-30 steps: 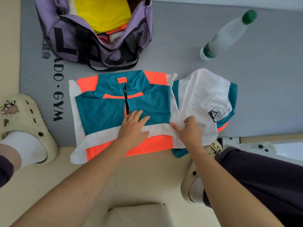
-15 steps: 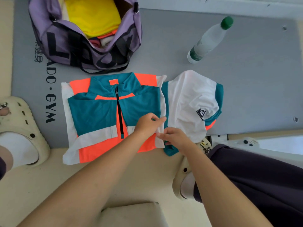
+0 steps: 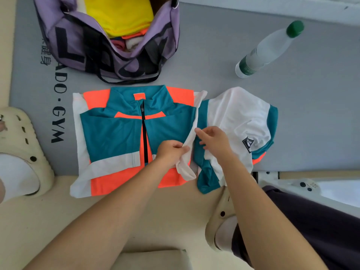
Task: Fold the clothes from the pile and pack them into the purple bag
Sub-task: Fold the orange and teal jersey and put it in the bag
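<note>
A teal, orange and white zip jacket (image 3: 116, 133) lies front-up on the grey gym mat (image 3: 224, 61), its left side folded in. Its right sleeve (image 3: 239, 115), white with a teal cuff and a black badge, spreads out to the right. My left hand (image 3: 170, 153) pinches the white side edge of the jacket and lifts it slightly. My right hand (image 3: 214, 141) rests on the sleeve beside that edge, fingers partly spread, touching the raised fabric. The purple bag (image 3: 78, 45) stands open behind the jacket with folded yellow, orange and white clothes inside.
A clear water bottle (image 3: 266, 49) with a green cap lies on the mat at the right. Cream clogs sit at the left (image 3: 21, 151) and under my right leg (image 3: 220, 221). A beige cushion edge (image 3: 152, 260) is at the bottom.
My left hand left the jacket's chest, moved right and pinched the white side edge, lifting it. My right hand slid up along the sleeve seam. The view shifted slightly.
</note>
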### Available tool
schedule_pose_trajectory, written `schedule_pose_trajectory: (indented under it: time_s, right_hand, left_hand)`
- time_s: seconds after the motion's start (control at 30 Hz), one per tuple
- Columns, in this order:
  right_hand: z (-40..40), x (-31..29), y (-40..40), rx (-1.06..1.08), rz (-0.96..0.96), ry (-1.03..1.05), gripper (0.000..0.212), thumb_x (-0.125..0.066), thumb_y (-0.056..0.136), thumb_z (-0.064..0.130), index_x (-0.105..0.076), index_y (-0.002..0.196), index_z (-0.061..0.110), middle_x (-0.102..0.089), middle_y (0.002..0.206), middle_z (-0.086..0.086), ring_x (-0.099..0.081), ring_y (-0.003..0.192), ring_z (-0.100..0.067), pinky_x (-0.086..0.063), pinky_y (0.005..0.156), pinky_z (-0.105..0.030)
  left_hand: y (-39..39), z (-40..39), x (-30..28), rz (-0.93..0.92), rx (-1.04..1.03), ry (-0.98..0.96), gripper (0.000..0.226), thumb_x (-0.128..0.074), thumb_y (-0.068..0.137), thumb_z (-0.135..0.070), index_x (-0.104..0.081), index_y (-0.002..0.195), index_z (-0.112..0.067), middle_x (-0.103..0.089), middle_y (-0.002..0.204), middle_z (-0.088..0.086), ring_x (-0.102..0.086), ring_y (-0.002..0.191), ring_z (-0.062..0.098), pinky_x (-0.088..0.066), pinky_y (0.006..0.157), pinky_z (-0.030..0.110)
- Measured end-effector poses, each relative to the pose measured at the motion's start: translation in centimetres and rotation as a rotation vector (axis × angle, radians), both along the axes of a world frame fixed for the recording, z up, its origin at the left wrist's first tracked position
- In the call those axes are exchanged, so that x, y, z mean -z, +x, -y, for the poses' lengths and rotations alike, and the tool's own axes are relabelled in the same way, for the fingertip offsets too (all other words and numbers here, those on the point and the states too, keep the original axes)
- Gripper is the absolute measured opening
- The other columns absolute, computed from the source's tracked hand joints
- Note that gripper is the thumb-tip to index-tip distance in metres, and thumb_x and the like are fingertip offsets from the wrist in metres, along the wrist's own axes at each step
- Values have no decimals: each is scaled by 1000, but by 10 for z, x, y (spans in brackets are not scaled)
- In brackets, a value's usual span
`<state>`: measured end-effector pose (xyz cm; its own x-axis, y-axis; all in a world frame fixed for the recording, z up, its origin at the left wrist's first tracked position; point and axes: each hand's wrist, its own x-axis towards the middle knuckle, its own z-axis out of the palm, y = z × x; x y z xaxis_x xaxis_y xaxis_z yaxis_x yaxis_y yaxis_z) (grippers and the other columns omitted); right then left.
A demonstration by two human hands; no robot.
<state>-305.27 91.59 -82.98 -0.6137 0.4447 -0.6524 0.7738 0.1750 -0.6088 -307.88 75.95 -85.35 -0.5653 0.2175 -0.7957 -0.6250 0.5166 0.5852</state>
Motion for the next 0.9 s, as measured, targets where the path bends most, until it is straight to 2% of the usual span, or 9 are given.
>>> schedule_pose_trajectory:
  time_s: [0.13,0.23,0.3,0.43,0.57,0.67,0.73,0.83,0.9]
  right_hand:
    - [22,7,-41,-97,94,83,61,-63,72,69,-55,68,9,-64,61,-6,-64,55,-20,-56,53,-36]
    - [33,13,-61,-134,118,177,39,-67,81,42,-47,64,14,-55,61,0,-58,58,-21,-50,53,-32]
    - [40,12,-72,-132,88,164,30,-67,82,28,-47,66,13,-55,63,-1,-55,55,-19,-45,48,-24]
    - [81,-3,-92,-67,-44,-50,21,-69,84,19,-60,91,2,-61,69,-9,-60,48,-16,-48,39,-25]
    - [145,-11,-116,-164,-64,-155,27,-69,86,19,-62,99,-3,-64,81,-16,-65,61,-25,-58,50,-36]
    - [195,-9,-131,-253,-54,-130,23,-71,85,24,-57,86,6,-65,89,-16,-67,85,-35,-57,75,-51]
    - [223,-7,-137,-295,-46,-138,27,-71,85,24,-58,94,2,-67,97,-22,-66,90,-38,-54,80,-54]
    - [255,-6,-138,-474,-46,-217,37,-71,87,27,-61,102,-6,-65,85,-15,-64,75,-26,-55,73,-45]
    - [262,-4,-134,-557,-45,-267,33,-73,84,30,-63,98,2,-61,79,-8,-59,69,-18,-52,64,-36]
  left_hand:
    - [-2,12,-5,35,-24,80,14,-72,87,-16,-67,74,-14,-59,64,-6,-53,62,9,-42,55,16]
    - [-7,24,-15,105,-72,152,8,-72,87,-16,-71,88,-7,-64,77,1,-56,72,13,-45,68,24]
    - [-12,39,-23,150,-125,205,4,-70,88,-16,-70,87,-12,-65,75,-2,-59,69,11,-46,61,21]
    - [-28,87,-37,284,-291,322,12,-61,92,-13,-62,81,-16,-62,72,2,-58,62,16,-42,55,25]
    - [-38,145,-49,290,-458,376,7,-62,93,-21,-62,89,-15,-68,80,3,-65,72,15,-52,68,30]
    - [-39,181,-47,132,-409,134,19,-72,85,-36,-67,94,-21,-73,95,1,-67,87,18,-51,81,36]
    - [-42,207,-42,21,-401,-74,11,-72,84,-36,-67,88,-27,-71,89,-5,-65,82,15,-52,73,27]
    - [-39,246,-30,-23,-442,-182,7,-69,87,-30,-64,88,-26,-63,82,-9,-57,70,6,-40,52,16]
    - [-32,260,-22,-39,-432,-262,9,-65,88,-31,-60,88,-23,-61,79,-9,-55,68,5,-37,51,19]
